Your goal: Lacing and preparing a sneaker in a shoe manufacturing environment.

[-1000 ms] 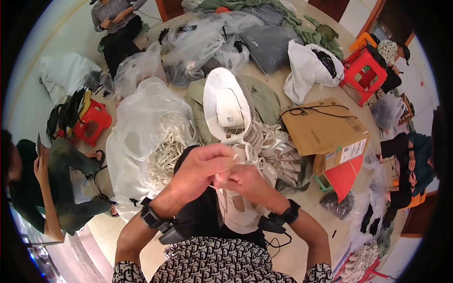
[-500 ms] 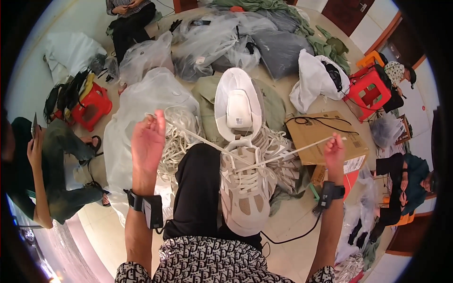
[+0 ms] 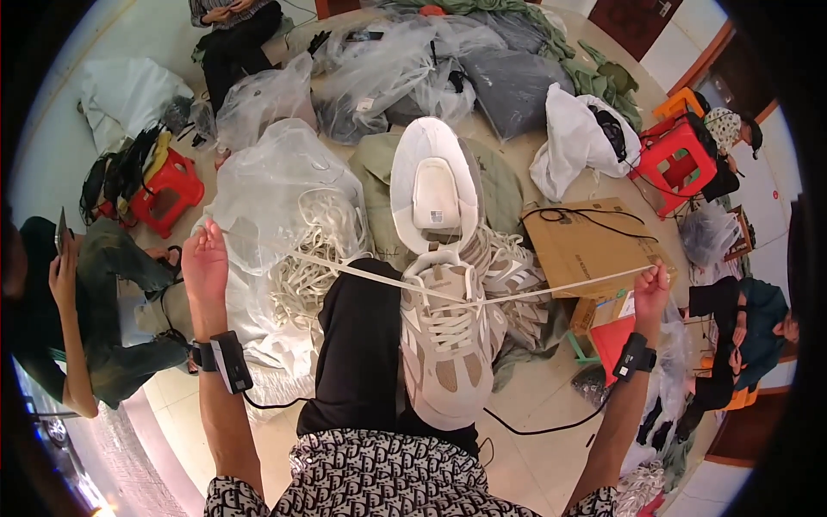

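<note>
A beige and white sneaker rests by my knees with its toe toward me, laced with pale laces. Just beyond its tongue lies a white, oval shoe opening with a small label inside. My left hand pinches one end of a flat, cream shoelace, out to the left. Opposite it, my right hand grips the other end in closed fingers. The lace stretches nearly straight from both sides and crosses over the sneaker's upper eyelets.
Loose laces lie heaped on a clear plastic bag at left. More sneakers are stacked behind. A cardboard box with a black cable stands at right. Red stools and seated people surround the area.
Both hands have moved farther apart, the left outward to the left and the right outward to the right and slightly lower. The lace between them has drawn flatter and tauter across the sneaker.
</note>
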